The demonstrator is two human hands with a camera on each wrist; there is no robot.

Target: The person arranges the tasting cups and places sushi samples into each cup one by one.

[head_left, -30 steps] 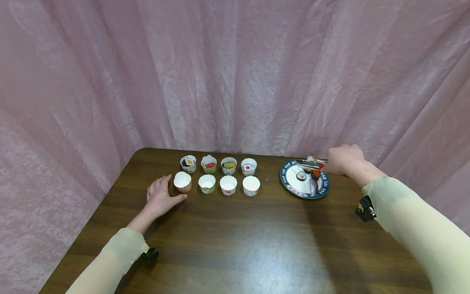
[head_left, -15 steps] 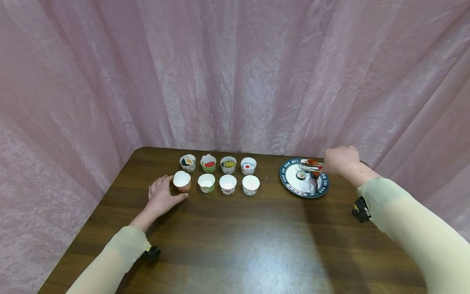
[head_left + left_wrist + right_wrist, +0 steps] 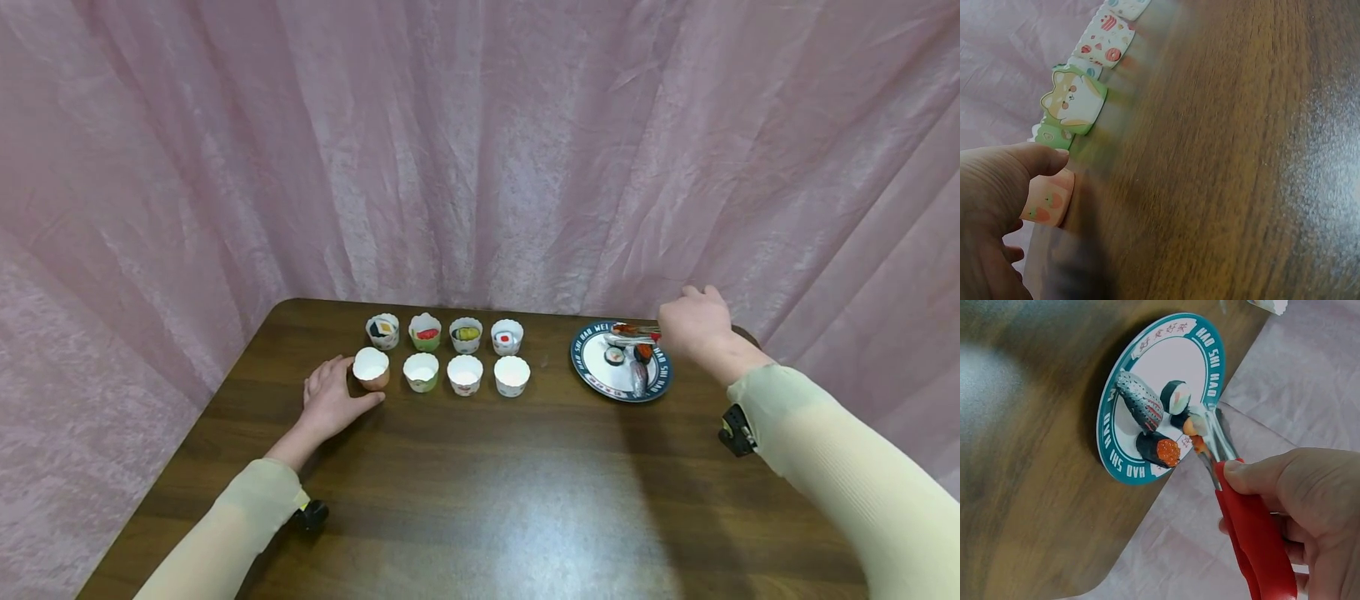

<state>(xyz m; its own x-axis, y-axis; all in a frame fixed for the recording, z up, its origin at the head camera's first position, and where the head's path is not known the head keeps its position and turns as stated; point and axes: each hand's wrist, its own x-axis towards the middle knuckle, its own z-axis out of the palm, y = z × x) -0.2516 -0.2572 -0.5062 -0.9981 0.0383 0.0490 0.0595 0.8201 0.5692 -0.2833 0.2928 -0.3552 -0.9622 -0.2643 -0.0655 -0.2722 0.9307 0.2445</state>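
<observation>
Right wrist: right hand (image 3: 1310,497) grips red-handled metal tongs (image 3: 1244,515) — arms now narrower, perhaps nipping pale-orange sushi (image 3: 1189,427); left hand (image 3: 330,406) spread beside orange paper cup (image 3: 377,382).

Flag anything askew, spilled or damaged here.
Only a faint pale mark on the table, between cups and plate, stands out against its dark surface; too small to identify. Cups stand upright in two rows.

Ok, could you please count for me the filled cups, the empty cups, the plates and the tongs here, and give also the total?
Filled cups: 4
Empty cups: 4
Plate: 1
Tongs: 1
Total: 10
</observation>
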